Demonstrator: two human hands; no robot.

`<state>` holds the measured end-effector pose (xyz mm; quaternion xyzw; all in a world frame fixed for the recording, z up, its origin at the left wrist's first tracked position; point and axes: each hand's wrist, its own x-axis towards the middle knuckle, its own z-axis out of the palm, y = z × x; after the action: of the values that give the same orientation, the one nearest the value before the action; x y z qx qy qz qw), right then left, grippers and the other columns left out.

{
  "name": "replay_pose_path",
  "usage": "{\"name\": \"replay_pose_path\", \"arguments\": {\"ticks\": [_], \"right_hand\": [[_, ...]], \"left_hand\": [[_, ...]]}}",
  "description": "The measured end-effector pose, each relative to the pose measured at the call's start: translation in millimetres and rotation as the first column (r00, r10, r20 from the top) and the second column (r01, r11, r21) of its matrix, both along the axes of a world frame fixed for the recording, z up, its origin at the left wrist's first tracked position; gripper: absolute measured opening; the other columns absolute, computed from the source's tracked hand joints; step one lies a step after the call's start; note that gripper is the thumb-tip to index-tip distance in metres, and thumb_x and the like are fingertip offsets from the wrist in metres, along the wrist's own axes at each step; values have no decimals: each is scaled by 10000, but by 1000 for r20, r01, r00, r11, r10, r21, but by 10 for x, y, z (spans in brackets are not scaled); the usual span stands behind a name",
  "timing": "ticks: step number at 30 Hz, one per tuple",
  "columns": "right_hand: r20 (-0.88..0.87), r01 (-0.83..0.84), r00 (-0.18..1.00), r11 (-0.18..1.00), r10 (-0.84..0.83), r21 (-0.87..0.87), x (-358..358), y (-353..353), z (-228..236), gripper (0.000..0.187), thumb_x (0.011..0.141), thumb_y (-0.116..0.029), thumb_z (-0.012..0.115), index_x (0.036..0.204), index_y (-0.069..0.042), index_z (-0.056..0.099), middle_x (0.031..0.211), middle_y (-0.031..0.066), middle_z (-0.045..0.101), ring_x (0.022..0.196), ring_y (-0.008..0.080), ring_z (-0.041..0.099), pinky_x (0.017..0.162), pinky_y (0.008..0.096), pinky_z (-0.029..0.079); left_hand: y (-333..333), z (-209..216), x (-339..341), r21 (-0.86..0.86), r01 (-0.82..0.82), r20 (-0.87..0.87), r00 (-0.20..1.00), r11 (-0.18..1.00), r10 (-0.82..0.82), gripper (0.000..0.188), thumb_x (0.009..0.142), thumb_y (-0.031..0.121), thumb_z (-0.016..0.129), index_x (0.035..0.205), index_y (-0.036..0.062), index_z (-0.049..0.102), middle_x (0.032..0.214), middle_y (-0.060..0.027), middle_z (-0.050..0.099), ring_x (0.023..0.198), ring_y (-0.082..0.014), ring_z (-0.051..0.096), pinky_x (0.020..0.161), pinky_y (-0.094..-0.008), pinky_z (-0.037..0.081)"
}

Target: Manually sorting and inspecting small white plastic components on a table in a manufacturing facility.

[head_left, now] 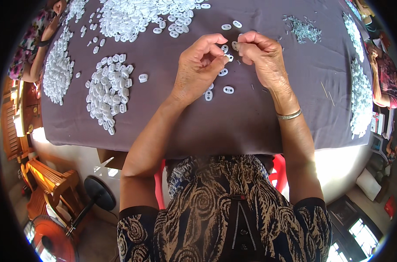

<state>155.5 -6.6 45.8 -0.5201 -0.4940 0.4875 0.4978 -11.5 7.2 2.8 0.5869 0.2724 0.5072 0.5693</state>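
Observation:
My left hand point(200, 65) is over the middle of the table, thumb and fingers pinched on a small white plastic piece point(229, 57). Close beside it, my right hand point(265, 57) has its fingertips closed at another white oval piece point(234, 46) with holes; the fingers partly cover it. Several loose white two-hole ovals lie under and around my hands, among them one oval point(228, 90) nearer to me. Beyond my right hand is a pile of tiny thin metal parts point(305, 29), too small to tell springs from pins.
A heap of white ovals point(109, 91) lies left of my left arm, a larger heap point(133, 17) at the far left. More pieces line the left edge point(58, 70) and right edge point(360, 100). Two thin sticks point(327, 94) lie at right. Other people sit at both sides.

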Motion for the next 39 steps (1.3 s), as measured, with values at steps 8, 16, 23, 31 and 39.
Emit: {"name": "replay_pose_path", "arguments": {"ticks": [8, 16, 23, 31, 39], "right_hand": [[-39, -10, 999, 1000, 9, -22, -74, -26, -60, 48, 841, -17, 601, 856, -22, 646, 741, -38, 538, 613, 38, 397, 515, 205, 315], [4, -27, 1000, 1000, 27, 5, -71, -25, -58, 50, 858, -34, 607, 884, -22, 649, 756, -41, 550, 618, 40, 409, 526, 204, 331], [30, -23, 999, 1000, 23, 3, -75, -27, -67, 49, 861, -43, 612, 879, -22, 651, 745, -43, 546, 615, 44, 413, 534, 204, 340], [54, -36, 998, 999, 35, 21, -69, -24, -67, 40, 859, -35, 608, 870, -23, 645, 730, -43, 543, 615, 42, 423, 538, 205, 352], [245, -42, 970, 988, 4, 151, -72, -16, -104, 43, 850, -11, 598, 850, -31, 635, 702, -50, 543, 580, 19, 426, 496, 191, 343]], "left_hand": [[-8, -1, 9, -9, -15, 4, 1000, 1000, 15, 335, 823, -98, 605, 1128, 26, 545, 760, 42, 553, 622, 9, 460, 528, -161, 403], [-10, 27, 5, -11, -27, 33, 999, 1000, 28, 330, 827, -99, 595, 1131, 20, 543, 753, 35, 551, 618, 5, 461, 518, -161, 402], [-10, 12, 7, 5, -33, 6, 999, 999, 33, 332, 826, -102, 589, 1131, 20, 544, 742, 37, 550, 604, 10, 445, 508, -161, 389], [-16, 11, 15, 8, -36, 24, 999, 999, 36, 338, 828, -104, 586, 1139, 20, 543, 747, 36, 554, 610, 9, 448, 511, -159, 387], [-31, 9, 28, 9, -40, 17, 999, 999, 39, 343, 829, -104, 585, 1145, 18, 540, 758, 28, 559, 631, 2, 466, 527, -162, 400]]}}
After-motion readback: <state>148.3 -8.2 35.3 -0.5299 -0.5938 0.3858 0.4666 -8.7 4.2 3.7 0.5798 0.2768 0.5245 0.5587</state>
